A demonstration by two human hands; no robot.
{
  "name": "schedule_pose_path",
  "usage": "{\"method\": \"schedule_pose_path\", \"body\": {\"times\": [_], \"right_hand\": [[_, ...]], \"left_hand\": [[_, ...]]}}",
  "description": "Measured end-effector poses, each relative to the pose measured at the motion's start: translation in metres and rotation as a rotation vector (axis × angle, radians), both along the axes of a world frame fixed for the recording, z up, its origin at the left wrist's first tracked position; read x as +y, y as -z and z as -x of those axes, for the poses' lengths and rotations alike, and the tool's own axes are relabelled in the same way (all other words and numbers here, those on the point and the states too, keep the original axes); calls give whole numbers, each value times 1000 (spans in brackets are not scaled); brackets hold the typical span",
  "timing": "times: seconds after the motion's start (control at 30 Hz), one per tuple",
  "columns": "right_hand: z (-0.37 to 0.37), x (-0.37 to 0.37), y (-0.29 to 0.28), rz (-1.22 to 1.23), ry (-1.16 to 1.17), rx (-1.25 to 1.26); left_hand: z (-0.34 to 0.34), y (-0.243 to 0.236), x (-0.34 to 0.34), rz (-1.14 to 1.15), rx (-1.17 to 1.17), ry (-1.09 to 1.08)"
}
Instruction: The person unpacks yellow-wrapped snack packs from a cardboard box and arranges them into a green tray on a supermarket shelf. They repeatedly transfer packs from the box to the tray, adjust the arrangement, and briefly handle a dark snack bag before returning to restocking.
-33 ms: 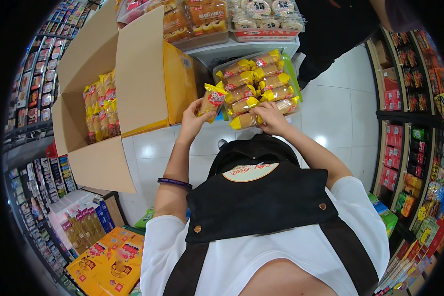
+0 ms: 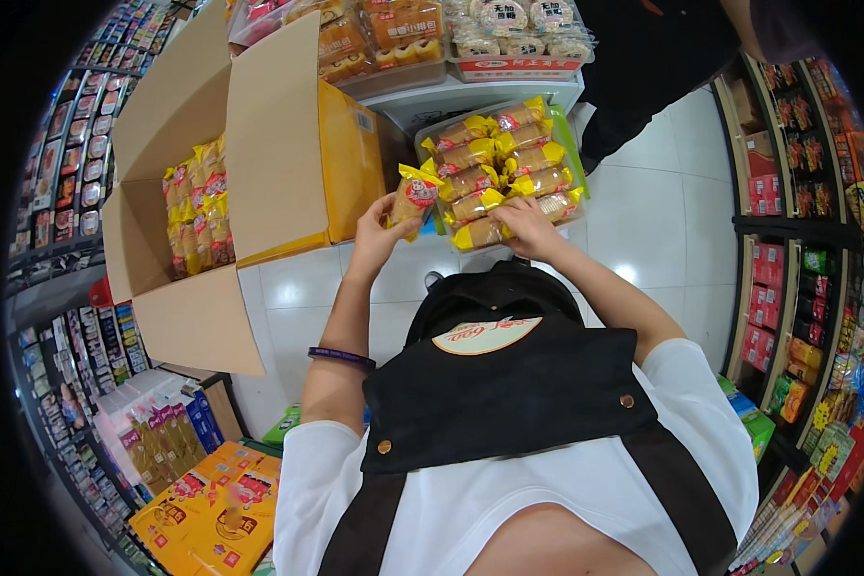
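Note:
My left hand point(image 2: 378, 232) is closed around a small packaged cake point(image 2: 416, 196) in a clear wrapper with yellow ends and a red print. It is held upright just left of a clear plastic tray point(image 2: 428, 134) in which similar packets point(image 2: 540, 180) lie in two columns. At the tray's near edge, my right hand point(image 2: 530, 230) has its fingers bent over the nearest left packet point(image 2: 478, 233), gripping its right end. The fingertips are partly hidden. Left of the tray, an open cardboard box point(image 2: 144, 250) contains several more of these packets point(image 2: 200, 206) standing in rows.
Packed pastries point(image 2: 403, 29) and a tub of round white-wrapped snacks point(image 2: 518, 29) stand on a white display stand point(image 2: 509, 93) behind the tray. A person in dark clothes point(image 2: 643, 58) is at the far right. Stocked shelves point(image 2: 763, 230) line the right side; an orange carton point(image 2: 206, 509) lies near left.
The nearest left packet under my right hand has shifted very slightly to the right. My left hand and its packet stay almost in place.

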State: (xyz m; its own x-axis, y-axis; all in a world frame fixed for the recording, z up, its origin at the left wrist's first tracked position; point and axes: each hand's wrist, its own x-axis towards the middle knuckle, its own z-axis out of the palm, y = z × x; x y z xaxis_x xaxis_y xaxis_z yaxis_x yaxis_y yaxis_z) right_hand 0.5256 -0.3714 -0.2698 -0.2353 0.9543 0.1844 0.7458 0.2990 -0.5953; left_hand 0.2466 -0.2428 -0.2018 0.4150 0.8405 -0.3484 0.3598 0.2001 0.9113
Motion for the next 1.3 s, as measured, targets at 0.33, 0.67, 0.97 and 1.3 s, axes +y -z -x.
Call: {"method": "schedule_pose_path", "body": {"times": [0.33, 0.67, 0.97, 1.3], "right_hand": [[-13, 1, 31, -113, 22, -170], [-15, 12, 41, 1, 152, -52], [-42, 21, 14, 370, 70, 230], [5, -31, -23, 353, 30, 77]], "left_hand": [[-13, 17, -13, -52, 59, 37], [-52, 46, -79, -658, 323, 671], [-71, 83, -87, -917, 363, 510], [-66, 82, -90, -841, 435, 436]]}}
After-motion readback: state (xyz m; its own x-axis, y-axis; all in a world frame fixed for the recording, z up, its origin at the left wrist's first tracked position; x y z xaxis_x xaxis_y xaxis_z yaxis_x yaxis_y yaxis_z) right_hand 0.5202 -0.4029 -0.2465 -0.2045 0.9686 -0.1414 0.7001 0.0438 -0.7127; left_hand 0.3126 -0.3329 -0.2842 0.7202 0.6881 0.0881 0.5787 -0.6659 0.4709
